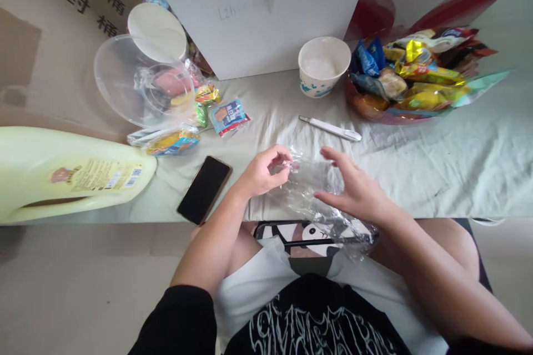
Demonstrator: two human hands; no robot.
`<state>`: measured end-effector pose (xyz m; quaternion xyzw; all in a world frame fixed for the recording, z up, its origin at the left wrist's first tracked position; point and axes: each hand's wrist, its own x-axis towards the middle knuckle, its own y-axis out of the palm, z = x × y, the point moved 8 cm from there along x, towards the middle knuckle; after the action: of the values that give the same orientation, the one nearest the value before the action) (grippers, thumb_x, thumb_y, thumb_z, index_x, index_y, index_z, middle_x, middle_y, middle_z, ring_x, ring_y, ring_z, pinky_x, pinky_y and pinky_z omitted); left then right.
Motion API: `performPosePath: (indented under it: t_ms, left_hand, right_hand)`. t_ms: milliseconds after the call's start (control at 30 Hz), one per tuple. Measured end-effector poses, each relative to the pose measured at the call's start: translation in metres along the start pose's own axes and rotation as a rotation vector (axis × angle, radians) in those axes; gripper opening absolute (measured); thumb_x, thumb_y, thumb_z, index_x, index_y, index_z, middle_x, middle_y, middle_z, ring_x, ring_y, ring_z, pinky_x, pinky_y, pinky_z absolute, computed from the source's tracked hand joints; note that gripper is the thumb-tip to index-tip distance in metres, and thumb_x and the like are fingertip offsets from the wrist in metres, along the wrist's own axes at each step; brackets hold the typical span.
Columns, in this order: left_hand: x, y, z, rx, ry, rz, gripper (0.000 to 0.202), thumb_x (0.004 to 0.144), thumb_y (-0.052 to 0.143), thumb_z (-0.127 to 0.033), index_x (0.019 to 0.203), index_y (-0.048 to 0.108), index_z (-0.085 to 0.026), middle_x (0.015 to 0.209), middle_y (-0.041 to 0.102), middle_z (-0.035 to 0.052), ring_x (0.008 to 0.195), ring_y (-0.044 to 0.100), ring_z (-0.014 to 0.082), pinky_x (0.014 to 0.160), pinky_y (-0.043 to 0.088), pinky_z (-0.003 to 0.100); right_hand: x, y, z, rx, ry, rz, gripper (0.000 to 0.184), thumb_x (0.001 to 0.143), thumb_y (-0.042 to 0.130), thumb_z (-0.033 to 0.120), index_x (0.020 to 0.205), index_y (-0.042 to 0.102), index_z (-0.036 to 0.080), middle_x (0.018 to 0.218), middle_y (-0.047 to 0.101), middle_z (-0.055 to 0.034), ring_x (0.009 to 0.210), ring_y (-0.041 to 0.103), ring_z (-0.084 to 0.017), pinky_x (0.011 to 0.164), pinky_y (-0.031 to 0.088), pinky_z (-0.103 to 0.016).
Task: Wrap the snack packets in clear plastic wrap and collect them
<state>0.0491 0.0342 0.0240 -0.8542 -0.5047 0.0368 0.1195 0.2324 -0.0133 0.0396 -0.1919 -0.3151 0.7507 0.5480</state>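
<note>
Wrap (306, 175), transparent; in left grip (267, 171)

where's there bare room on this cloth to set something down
The widest free patch of cloth lies right of the right hand, on the near side of the snack bowl. A smaller one lies between the blue packet and the cup. It is crowded around the clear tub, back left, and where the left hand and wrap are.

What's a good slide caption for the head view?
Left hand pinches clear plastic film, right hand open over it, phone and paper cup nearby.
</note>
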Motion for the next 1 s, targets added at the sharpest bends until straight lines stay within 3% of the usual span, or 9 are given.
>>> performPosePath:
  t_ms: [100, 167, 333, 433, 533, 633, 733, 833, 1000]
  left_hand:
    - [-0.003, 0.012, -0.002, -0.381, -0.081, 0.150, 0.019, 0.079, 0.072, -0.020, 0.092, 0.059, -0.021, 0.081, 0.060, -0.0022, 0.074, 0.064, 0.0119, 0.074, 0.054, 0.027]
    - [-0.001, 0.009, 0.000, -0.626, -0.115, 0.108, 0.035, 0.073, 0.081, -0.027, 0.101, 0.061, -0.023, 0.087, 0.064, -0.0013, 0.083, 0.068, 0.0145, 0.082, 0.056, 0.030]
    - [0.004, 0.008, 0.026, -1.020, -0.292, -0.182, 0.064, 0.072, 0.074, -0.066, 0.116, 0.064, -0.020, 0.127, 0.069, 0.0111, 0.129, 0.061, 0.0270, 0.104, 0.052, 0.038]
    - [0.004, 0.040, 0.033, -0.961, -0.435, -0.033, 0.066, 0.066, 0.086, -0.053, 0.119, 0.065, -0.019, 0.132, 0.069, 0.0148, 0.123, 0.066, 0.0279, 0.102, 0.052, 0.040]
    - [0.003, 0.055, 0.039, -0.749, -0.498, 0.045, 0.045, 0.071, 0.086, -0.027, 0.110, 0.065, -0.016, 0.111, 0.076, 0.0123, 0.100, 0.074, 0.0217, 0.090, 0.056, 0.035]
    - [0.005, 0.047, 0.039, -0.581, -0.464, 0.026, 0.022, 0.085, 0.071, -0.027, 0.101, 0.064, -0.014, 0.089, 0.077, 0.0080, 0.081, 0.075, 0.0168, 0.074, 0.058, 0.028]
    - [0.007, 0.031, 0.036, -0.425, -0.397, 0.013, 0.024, 0.091, 0.064, -0.031, 0.110, 0.062, -0.017, 0.067, 0.070, 0.0001, 0.056, 0.068, 0.0125, 0.054, 0.053, 0.023]
    - [0.007, 0.025, 0.030, -0.439, -0.344, 0.042, 0.027, 0.091, 0.063, -0.036, 0.113, 0.061, -0.021, 0.055, 0.061, -0.0058, 0.042, 0.055, 0.0098, 0.042, 0.044, 0.021]
    - [0.011, 0.021, 0.026, -0.567, -0.242, 0.042, 0.012, 0.082, 0.068, -0.032, 0.082, 0.069, -0.020, 0.074, 0.066, 0.0003, 0.065, 0.064, 0.0115, 0.060, 0.053, 0.026]
  right_hand:
    - [0.013, 0.026, -0.002, 0.123, 0.055, 0.259, 0.027, 0.083, 0.063, 0.033, 0.107, 0.065, 0.019, 0.091, 0.074, -0.0057, 0.078, 0.068, -0.020, 0.073, 0.053, -0.033]
    - [0.015, 0.032, -0.003, 0.178, 0.075, 0.295, 0.012, 0.084, 0.058, 0.030, 0.079, 0.063, 0.021, 0.067, 0.065, 0.0004, 0.061, 0.059, -0.014, 0.063, 0.047, -0.029]
    - [0.014, 0.014, -0.026, 0.323, 0.332, -0.126, 0.018, 0.082, 0.059, 0.037, 0.075, 0.057, 0.021, 0.058, 0.057, 0.0026, 0.051, 0.053, -0.012, 0.053, 0.041, -0.027]
    - [0.011, 0.009, -0.033, 0.440, 0.407, -0.307, 0.021, 0.082, 0.062, 0.041, 0.078, 0.053, 0.022, 0.057, 0.055, 0.0044, 0.046, 0.052, -0.011, 0.048, 0.040, -0.026]
    - [0.011, 0.004, -0.033, 0.520, 0.350, -0.358, 0.021, 0.083, 0.066, 0.040, 0.087, 0.054, 0.023, 0.060, 0.059, 0.0046, 0.050, 0.057, -0.012, 0.051, 0.044, -0.025]
    - [0.012, 0.012, -0.032, 0.517, 0.288, -0.167, 0.027, 0.082, 0.070, 0.040, 0.100, 0.059, 0.022, 0.063, 0.066, 0.0031, 0.054, 0.062, -0.014, 0.053, 0.046, -0.026]
    - [0.010, 0.021, -0.037, 0.457, 0.276, -0.007, 0.020, 0.090, 0.064, 0.040, 0.098, 0.064, 0.021, 0.058, 0.065, 0.0028, 0.050, 0.060, -0.013, 0.052, 0.046, -0.026]
    - [0.009, 0.019, -0.042, 0.533, 0.265, -0.085, 0.021, 0.095, 0.058, 0.040, 0.105, 0.063, 0.023, 0.059, 0.063, 0.0046, 0.048, 0.057, -0.012, 0.052, 0.047, -0.026]
    - [0.010, 0.007, -0.042, 0.595, 0.110, -0.270, 0.027, 0.101, 0.050, 0.040, 0.081, 0.061, 0.024, 0.067, 0.061, 0.0010, 0.055, 0.058, -0.012, 0.055, 0.049, -0.028]
